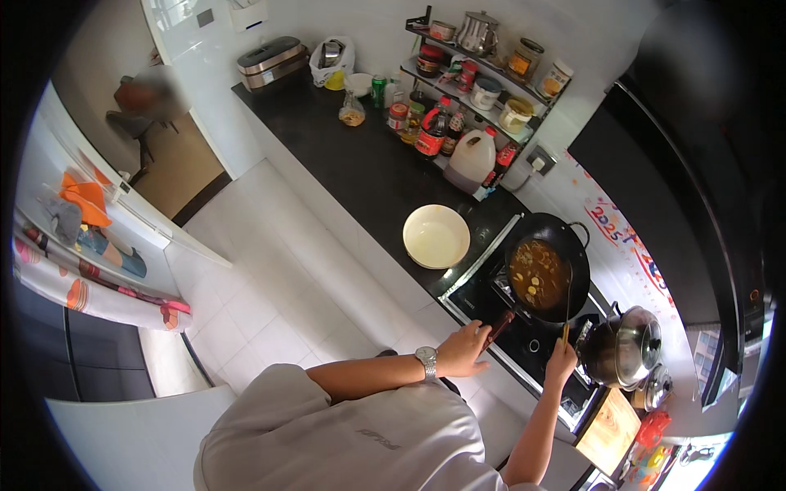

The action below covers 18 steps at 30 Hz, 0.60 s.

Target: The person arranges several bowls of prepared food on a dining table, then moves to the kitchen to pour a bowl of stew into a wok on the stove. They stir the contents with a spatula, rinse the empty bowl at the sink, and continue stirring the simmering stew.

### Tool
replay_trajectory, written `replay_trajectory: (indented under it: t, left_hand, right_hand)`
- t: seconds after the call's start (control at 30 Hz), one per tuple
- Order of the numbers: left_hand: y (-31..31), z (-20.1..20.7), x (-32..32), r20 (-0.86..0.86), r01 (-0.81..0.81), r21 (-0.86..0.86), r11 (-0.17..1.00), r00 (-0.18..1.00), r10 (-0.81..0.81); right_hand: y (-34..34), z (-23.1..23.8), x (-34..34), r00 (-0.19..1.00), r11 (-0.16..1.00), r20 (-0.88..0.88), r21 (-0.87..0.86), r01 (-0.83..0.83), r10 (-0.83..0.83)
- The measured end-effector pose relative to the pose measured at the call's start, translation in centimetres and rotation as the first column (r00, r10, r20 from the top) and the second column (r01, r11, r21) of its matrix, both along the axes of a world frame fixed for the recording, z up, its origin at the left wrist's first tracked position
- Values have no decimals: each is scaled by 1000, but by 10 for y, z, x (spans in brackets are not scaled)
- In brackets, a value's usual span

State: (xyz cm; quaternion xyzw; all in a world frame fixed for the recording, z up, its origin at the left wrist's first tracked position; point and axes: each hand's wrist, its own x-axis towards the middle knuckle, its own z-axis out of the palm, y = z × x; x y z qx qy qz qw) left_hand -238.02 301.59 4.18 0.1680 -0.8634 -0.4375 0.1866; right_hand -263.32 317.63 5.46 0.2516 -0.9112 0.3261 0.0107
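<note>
A black wok (578, 260) sits on the gas stove (534, 344), with brown broth (540, 274) and pale pieces of food in it. My left hand (460, 352), a metal watch on its wrist, is closed at the end of the wok's dark wooden handle (499, 329). In my right hand (562, 362) is a long-handled cooking utensil (566, 331) with a yellowish grip. Its thin shaft reaches into the wok along the right side; the broth hides its head. Left of the stove, a cream bowl (436, 236) stands on the black counter (348, 184).
A lidded steel pot (620, 348) stands right of the wok, beside a smaller pot (652, 388) and a wooden board (609, 431). Behind the counter, a rack (491, 69) carries jars and tins. Sauce bottles (431, 135) and a white jug (472, 159) stand below it.
</note>
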Motion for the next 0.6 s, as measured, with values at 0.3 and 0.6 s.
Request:
replay_trajectory:
  t: [0.3,0.6]
  left_hand:
    - [15,-17,-16,78,-84,846,527,996,34]
    - [14,-14,-16,58,-43,693,720,998,4]
  right_hand:
    - [-79,35,17,998,996,-38,68,56,-53]
    - [-34,56,48,969,928,-215,372,-31,118]
